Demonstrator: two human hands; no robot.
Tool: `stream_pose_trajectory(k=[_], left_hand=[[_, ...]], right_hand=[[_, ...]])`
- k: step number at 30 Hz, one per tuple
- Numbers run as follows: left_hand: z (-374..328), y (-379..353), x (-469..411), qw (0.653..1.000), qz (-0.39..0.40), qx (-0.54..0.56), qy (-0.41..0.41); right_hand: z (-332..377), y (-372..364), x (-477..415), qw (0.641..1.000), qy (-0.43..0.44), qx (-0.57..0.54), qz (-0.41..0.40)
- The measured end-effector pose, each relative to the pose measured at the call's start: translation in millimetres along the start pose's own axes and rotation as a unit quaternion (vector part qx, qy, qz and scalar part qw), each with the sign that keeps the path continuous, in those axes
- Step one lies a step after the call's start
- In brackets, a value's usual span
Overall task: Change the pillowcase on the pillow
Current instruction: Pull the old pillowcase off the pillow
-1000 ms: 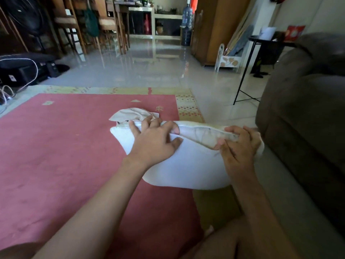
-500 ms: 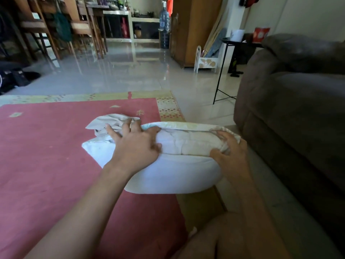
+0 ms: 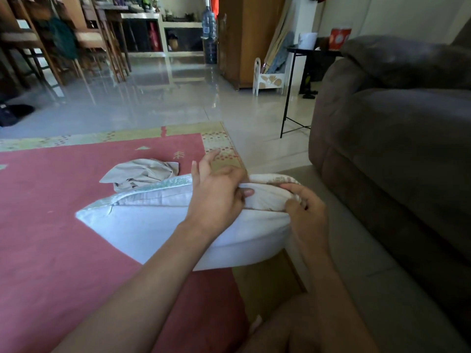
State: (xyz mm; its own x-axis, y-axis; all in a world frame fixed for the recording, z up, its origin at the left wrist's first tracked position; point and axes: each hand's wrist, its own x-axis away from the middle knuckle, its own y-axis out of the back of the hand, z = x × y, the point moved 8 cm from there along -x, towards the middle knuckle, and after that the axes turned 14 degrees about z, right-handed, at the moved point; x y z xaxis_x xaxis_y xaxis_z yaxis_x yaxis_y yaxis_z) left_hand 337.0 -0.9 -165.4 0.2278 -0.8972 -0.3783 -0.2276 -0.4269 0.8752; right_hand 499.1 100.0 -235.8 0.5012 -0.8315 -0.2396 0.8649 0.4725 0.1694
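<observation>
A pillow (image 3: pixel 265 197) lies on the rug inside a white pillowcase (image 3: pixel 142 225) with a pale green trim along its open top edge. The cream pillow shows through the opening at the right end. My left hand (image 3: pixel 216 192) pinches the pillowcase edge near the middle with thumb and curled fingers, two fingers sticking up. My right hand (image 3: pixel 305 212) grips the right end of the pillow and case. A crumpled beige pillowcase (image 3: pixel 139 174) lies on the rug just behind the pillow.
A pink rug (image 3: pixel 51 238) with a yellow-green border covers the floor at left. A grey-brown sofa (image 3: pixel 395 149) stands close on the right. A black side table (image 3: pixel 305 72) stands beyond it, chairs (image 3: pixel 51 47) at far left. My knee (image 3: pixel 305 327) is at the bottom.
My left hand slid right along the open edge from the left part to the middle. The left end of the pillowcase now lies closed and flat; the view shifted.
</observation>
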Motion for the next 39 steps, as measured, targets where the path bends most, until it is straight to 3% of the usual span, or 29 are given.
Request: stream_pose_trajectory(k=[4, 14, 17, 20, 21, 23, 26, 30, 32, 36, 39], left_hand=[[31.5, 19.1, 2.0, 0.996, -0.076, 0.04, 0.003], [55.3, 23.9, 1.8, 0.981, -0.096, 0.138, 0.097], [54.2, 17.3, -4.4, 0.978, -0.09, 0.159, 0.102], [61.7, 17.0, -3.4, 0.982, -0.08, 0.135, 0.102], [63.6, 15.8, -2.1, 0.985, -0.06, 0.123, 0.1], [61.4, 13.4, 1.6, 0.991, -0.022, 0.107, 0.073], [58.4, 25.2, 17.7, 0.996, -0.013, 0.08, 0.039], [97.7, 61.0, 69.2, 0.992, -0.049, -0.013, 0.115], [118.1, 77.8, 98.6, 0.982, -0.096, 0.015, 0.16], [137.2, 101.8, 129.0, 0.963, -0.192, 0.036, 0.183], [167.5, 93.8, 133.5, 0.956, -0.114, 0.122, 0.241]], right_hand=[[-22.0, -8.0, -3.4, 0.999, -0.009, 0.0, 0.041], [-87.1, -16.4, -27.4, 0.987, -0.141, 0.039, 0.07], [-69.7, -14.5, -15.0, 0.968, -0.041, 0.248, -0.002], [-12.6, -19.7, 6.7, 0.971, 0.139, 0.185, -0.064], [9.2, -22.6, 10.4, 0.964, 0.193, 0.171, -0.059], [47.2, -42.8, 11.4, 0.934, 0.259, 0.248, -0.01], [56.5, -68.4, 1.4, 0.875, 0.2, 0.44, 0.007], [58.0, -62.5, -3.2, 0.869, 0.132, 0.477, -0.015], [71.7, -78.9, -0.3, 0.854, 0.159, 0.495, 0.002], [96.5, -152.8, 20.1, 0.811, 0.26, 0.513, 0.112], [103.7, -197.7, 30.3, 0.802, 0.289, 0.491, 0.179]])
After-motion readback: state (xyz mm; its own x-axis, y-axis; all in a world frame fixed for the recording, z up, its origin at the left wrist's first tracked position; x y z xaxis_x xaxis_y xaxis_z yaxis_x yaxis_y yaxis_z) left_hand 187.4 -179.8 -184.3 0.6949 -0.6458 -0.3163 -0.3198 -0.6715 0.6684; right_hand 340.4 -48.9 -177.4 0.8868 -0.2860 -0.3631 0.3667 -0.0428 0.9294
